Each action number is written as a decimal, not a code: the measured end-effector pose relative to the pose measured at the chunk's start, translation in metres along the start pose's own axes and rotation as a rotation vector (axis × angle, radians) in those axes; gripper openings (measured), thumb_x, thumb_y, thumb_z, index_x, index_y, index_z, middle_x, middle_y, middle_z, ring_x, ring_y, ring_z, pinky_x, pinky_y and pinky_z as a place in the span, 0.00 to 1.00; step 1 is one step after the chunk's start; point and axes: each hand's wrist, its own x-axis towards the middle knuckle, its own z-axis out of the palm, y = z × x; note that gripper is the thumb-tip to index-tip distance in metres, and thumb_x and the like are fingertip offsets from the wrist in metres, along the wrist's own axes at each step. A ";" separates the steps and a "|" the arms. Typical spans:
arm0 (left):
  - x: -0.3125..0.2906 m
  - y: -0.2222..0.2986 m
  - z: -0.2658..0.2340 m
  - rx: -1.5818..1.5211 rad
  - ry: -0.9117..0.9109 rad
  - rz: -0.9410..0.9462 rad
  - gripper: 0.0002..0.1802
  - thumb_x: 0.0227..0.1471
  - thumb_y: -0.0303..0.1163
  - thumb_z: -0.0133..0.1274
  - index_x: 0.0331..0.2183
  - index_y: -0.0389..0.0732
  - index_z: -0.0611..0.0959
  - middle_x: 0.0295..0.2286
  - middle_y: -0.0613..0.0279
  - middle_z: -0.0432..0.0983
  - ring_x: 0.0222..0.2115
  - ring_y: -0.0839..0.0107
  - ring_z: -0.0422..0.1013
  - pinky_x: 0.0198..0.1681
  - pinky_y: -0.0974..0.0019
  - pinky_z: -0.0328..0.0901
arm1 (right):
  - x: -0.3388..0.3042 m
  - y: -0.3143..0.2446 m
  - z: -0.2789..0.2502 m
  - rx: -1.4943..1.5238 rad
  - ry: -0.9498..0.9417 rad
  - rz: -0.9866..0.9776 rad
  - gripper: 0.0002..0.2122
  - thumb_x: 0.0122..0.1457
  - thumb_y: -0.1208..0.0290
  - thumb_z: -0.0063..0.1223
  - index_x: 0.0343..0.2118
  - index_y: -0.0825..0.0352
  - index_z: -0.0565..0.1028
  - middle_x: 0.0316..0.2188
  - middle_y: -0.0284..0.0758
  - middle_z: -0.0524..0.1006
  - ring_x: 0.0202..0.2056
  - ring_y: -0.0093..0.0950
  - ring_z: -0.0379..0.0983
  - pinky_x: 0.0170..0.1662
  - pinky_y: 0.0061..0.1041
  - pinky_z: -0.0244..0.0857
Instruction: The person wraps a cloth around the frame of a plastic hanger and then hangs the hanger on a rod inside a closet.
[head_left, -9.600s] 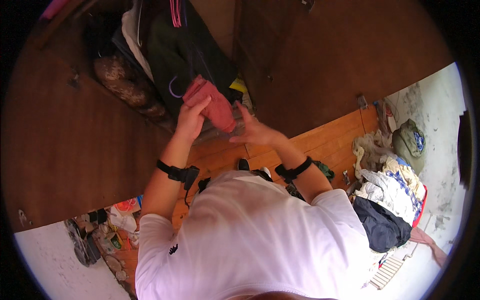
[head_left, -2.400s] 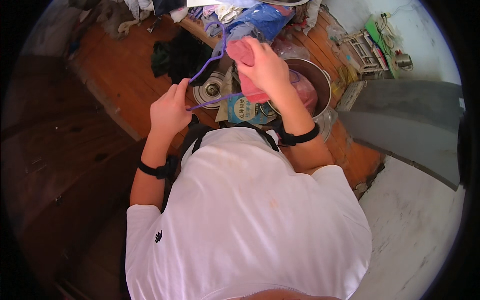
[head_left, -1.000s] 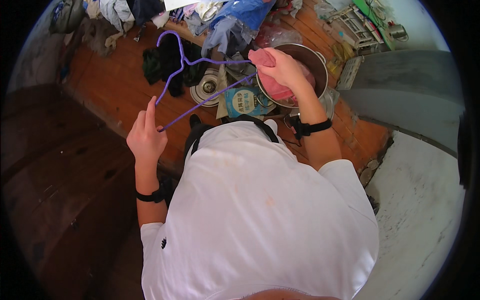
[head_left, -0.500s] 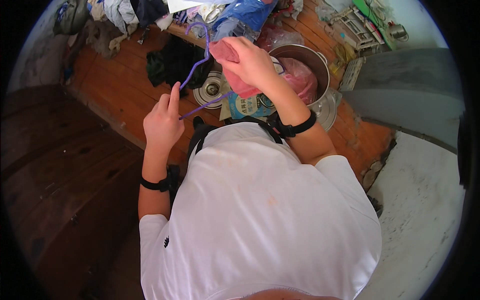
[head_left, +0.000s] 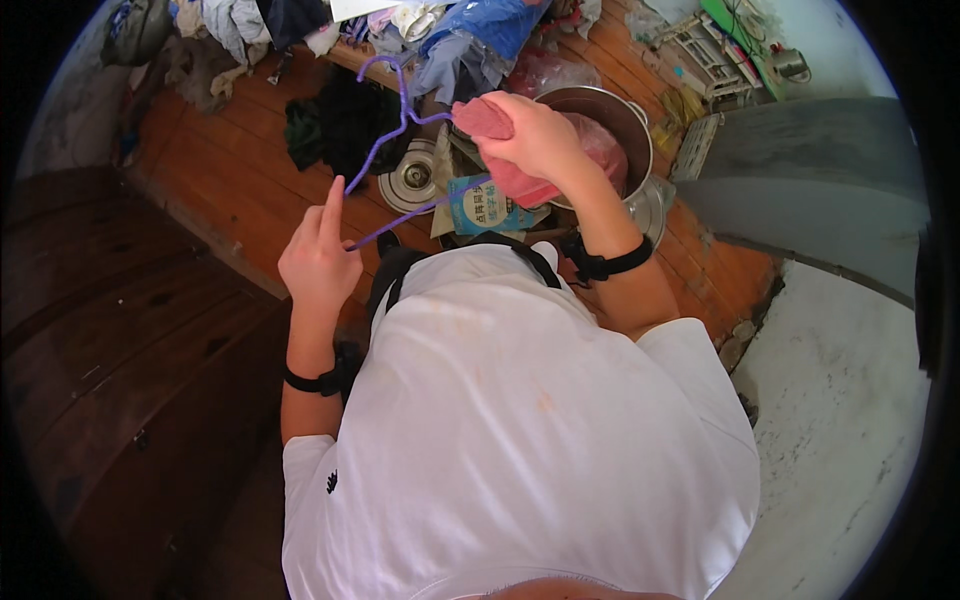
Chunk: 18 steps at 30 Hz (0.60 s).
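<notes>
A purple clothes hanger (head_left: 404, 106) is stretched between my two hands, its hook pointing away from me. At its left corner my left hand (head_left: 320, 255) is closed round it, the index finger partly extended along the frame. A pink-red cloth (head_left: 520, 185) is bunched in my right hand (head_left: 535, 135), wrapped over the hanger's right side. That right end is hidden under the cloth and fingers. Black bands circle both of my forearms.
On the wooden floor (head_left: 230, 160) stand a large metal pot (head_left: 640, 150) with a pink plastic bag inside, a round metal lid (head_left: 412, 175) and a blue booklet (head_left: 475, 208). Clothes (head_left: 480, 40) pile up at the far side. A grey curved furniture piece (head_left: 810, 160) stands right.
My right hand and the cloth have slid rightward along the hanger, baring more of its shoulder near the hook. My left hand has shifted slightly left and lower.
</notes>
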 end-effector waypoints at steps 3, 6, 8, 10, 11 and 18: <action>-0.005 -0.009 -0.008 0.016 0.030 -0.043 0.56 0.33 0.13 0.64 0.68 0.52 0.77 0.30 0.66 0.73 0.26 0.64 0.73 0.27 0.63 0.69 | -0.005 0.027 -0.008 -0.009 0.009 -0.008 0.28 0.58 0.55 0.70 0.61 0.58 0.77 0.52 0.43 0.84 0.52 0.47 0.81 0.55 0.41 0.74; -0.007 -0.016 -0.016 0.048 0.063 -0.022 0.56 0.32 0.12 0.64 0.67 0.51 0.79 0.28 0.65 0.72 0.25 0.66 0.71 0.26 0.66 0.67 | -0.006 0.054 -0.020 0.015 -0.101 0.064 0.29 0.59 0.56 0.70 0.62 0.59 0.76 0.53 0.45 0.84 0.53 0.48 0.81 0.56 0.40 0.74; -0.010 -0.020 -0.020 0.060 0.081 -0.007 0.56 0.32 0.12 0.64 0.67 0.51 0.79 0.28 0.65 0.72 0.25 0.66 0.71 0.26 0.66 0.67 | -0.008 0.065 -0.029 0.096 -0.202 0.122 0.29 0.59 0.60 0.71 0.63 0.62 0.75 0.53 0.47 0.84 0.52 0.45 0.82 0.57 0.38 0.73; -0.013 -0.023 -0.022 0.070 0.099 0.012 0.55 0.32 0.11 0.64 0.67 0.50 0.80 0.28 0.64 0.71 0.24 0.66 0.71 0.25 0.66 0.67 | -0.010 0.078 -0.027 0.121 -0.223 0.091 0.28 0.60 0.62 0.71 0.62 0.64 0.75 0.52 0.44 0.84 0.51 0.41 0.82 0.57 0.36 0.73; -0.013 -0.025 -0.021 0.071 0.100 0.021 0.55 0.32 0.11 0.64 0.66 0.49 0.80 0.28 0.63 0.71 0.24 0.65 0.71 0.25 0.66 0.67 | -0.011 0.087 -0.025 0.144 -0.241 0.062 0.27 0.61 0.64 0.71 0.62 0.65 0.75 0.52 0.41 0.85 0.51 0.36 0.82 0.57 0.34 0.73; -0.015 -0.026 -0.022 0.100 0.075 -0.061 0.53 0.34 0.10 0.64 0.66 0.48 0.80 0.29 0.63 0.74 0.25 0.64 0.72 0.25 0.66 0.68 | -0.017 0.107 -0.019 0.855 -0.185 0.134 0.31 0.62 0.63 0.73 0.64 0.72 0.73 0.54 0.35 0.83 0.54 0.26 0.79 0.56 0.28 0.73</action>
